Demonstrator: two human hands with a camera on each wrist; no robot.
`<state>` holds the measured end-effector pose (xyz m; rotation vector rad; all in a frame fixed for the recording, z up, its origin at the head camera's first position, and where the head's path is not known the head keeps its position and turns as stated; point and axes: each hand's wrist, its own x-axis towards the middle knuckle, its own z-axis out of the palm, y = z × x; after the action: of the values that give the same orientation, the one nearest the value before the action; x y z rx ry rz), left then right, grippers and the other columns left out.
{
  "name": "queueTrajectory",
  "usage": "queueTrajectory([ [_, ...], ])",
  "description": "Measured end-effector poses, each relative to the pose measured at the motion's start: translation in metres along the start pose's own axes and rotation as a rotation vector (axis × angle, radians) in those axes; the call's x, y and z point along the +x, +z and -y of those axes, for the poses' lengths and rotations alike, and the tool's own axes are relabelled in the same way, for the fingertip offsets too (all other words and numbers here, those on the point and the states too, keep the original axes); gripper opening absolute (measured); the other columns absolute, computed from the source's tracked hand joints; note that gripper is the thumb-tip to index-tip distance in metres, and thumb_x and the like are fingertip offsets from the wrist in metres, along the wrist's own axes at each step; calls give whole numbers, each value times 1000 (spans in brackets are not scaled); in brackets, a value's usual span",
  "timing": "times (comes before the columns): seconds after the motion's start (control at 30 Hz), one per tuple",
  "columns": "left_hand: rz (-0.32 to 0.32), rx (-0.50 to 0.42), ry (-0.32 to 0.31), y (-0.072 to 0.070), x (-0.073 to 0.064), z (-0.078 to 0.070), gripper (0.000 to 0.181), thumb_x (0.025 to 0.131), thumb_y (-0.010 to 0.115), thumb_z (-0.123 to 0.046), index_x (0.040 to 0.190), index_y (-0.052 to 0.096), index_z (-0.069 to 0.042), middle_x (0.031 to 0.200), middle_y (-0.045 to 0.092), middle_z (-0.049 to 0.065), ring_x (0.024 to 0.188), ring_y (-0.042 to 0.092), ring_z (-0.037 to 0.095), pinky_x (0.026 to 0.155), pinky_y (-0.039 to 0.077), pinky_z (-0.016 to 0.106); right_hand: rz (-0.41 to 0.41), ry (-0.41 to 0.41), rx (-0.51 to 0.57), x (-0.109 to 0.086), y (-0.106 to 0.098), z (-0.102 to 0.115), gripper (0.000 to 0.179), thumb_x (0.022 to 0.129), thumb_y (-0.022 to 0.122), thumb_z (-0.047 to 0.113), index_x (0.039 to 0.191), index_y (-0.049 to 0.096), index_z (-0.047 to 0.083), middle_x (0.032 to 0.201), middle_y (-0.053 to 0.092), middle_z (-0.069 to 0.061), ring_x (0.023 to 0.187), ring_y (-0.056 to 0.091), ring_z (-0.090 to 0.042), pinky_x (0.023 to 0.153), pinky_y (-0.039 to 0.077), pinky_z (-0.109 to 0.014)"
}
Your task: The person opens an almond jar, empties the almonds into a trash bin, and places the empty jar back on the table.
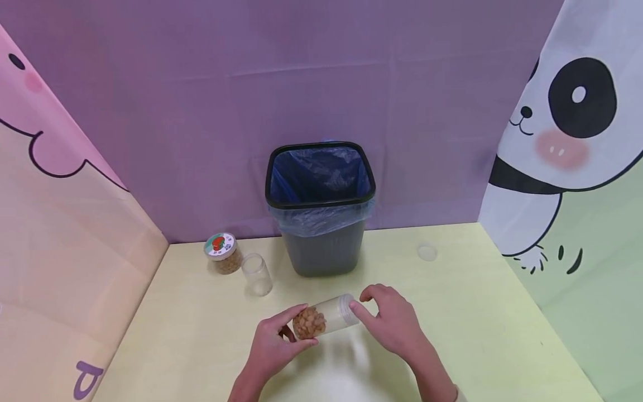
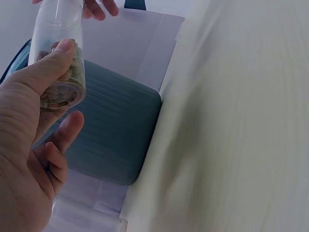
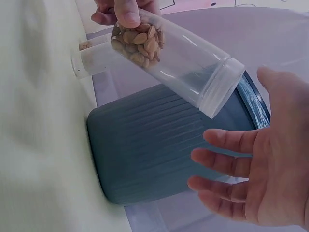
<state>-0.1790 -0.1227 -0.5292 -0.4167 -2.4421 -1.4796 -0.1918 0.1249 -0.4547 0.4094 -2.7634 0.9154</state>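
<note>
A clear cylindrical plastic jar (image 1: 329,314) lies tilted in the air, its bottom pinched between the thumb and fingers of my left hand (image 1: 273,341). Brown almond-like nuts (image 3: 142,43) are gathered at the bottom end. A translucent screw lid (image 3: 222,88) caps the other end, which points right and toward my right hand (image 1: 394,322). In the right wrist view that hand (image 3: 275,154) has its fingers spread and slightly bent around the lid end, with a gap between them and the lid. In the left wrist view my left thumb (image 2: 53,65) presses along the jar's side.
Behind the hands stands a grey bin (image 1: 324,251) with a black rim and blue liner bag. Left of it are an uncapped clear jar (image 1: 257,276) and a small lidded tub (image 1: 223,254) of brown pieces. A loose translucent lid (image 1: 427,252) lies on the pale table (image 1: 482,312) at right.
</note>
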Motion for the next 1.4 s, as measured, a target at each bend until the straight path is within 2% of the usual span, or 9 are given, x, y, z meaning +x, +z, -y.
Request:
queueTrajectory([
  [0.1,0,3,-4,1,-2,1,58,55,81,-39,109,59,-35,92,61,-14,46,49,5,44,43,22,34,10,-10,-2,2,1,36,78,45,64,79,56,30,79,51,21,65,44,-1,58,39,-23],
  [0.23,-5,16,18,1,-2,3,58,55,80,-40,109,59,-35,92,61,-14,46,49,4,43,43,21,61,-19,29,-2,5,0,34,78,47,62,82,57,30,82,55,18,71,47,0,60,41,-22],
  [0.5,2,24,6,2,-4,6,58,55,80,-40,109,59,-35,91,61,-14,45,49,4,43,42,21,123,-139,222,-4,4,-4,30,79,58,48,103,55,30,94,53,20,86,48,-1,69,44,-28],
  [0.8,6,34,30,3,-3,9,58,57,80,-40,110,58,-34,92,61,-13,46,49,3,44,42,20,190,-236,292,-3,1,-7,41,81,62,29,119,48,22,102,53,12,93,50,-8,70,44,-27],
  [1.0,0,37,27,3,-4,10,59,56,82,-35,110,59,-34,89,61,-13,45,48,3,43,42,21,206,-277,340,-4,3,-10,54,79,65,19,128,43,18,117,50,9,101,49,-12,74,45,-27],
  [1.1,6,34,25,4,-3,10,59,56,82,-34,110,59,-34,90,60,-14,45,48,3,43,42,21,203,-235,353,-5,4,-10,59,78,66,31,129,40,19,121,48,8,105,48,-14,77,44,-31],
  [1.17,10,31,23,5,-3,10,59,56,82,-34,110,59,-34,90,60,-14,46,49,4,43,42,21,188,-173,337,-5,4,-10,60,76,65,41,128,40,24,121,47,11,104,48,-13,79,43,-33],
  [1.27,14,30,12,5,-3,10,59,56,81,-37,110,59,-35,90,60,-15,46,49,4,44,42,22,145,-62,277,-4,5,-10,53,74,60,53,119,47,28,111,50,17,98,50,-8,79,43,-34],
  [1.4,16,27,1,5,-3,10,59,55,81,-37,110,59,-36,89,60,-15,46,49,4,44,42,22,108,40,143,-4,6,-10,44,76,51,62,101,55,27,94,54,19,87,51,-4,72,43,-31],
])
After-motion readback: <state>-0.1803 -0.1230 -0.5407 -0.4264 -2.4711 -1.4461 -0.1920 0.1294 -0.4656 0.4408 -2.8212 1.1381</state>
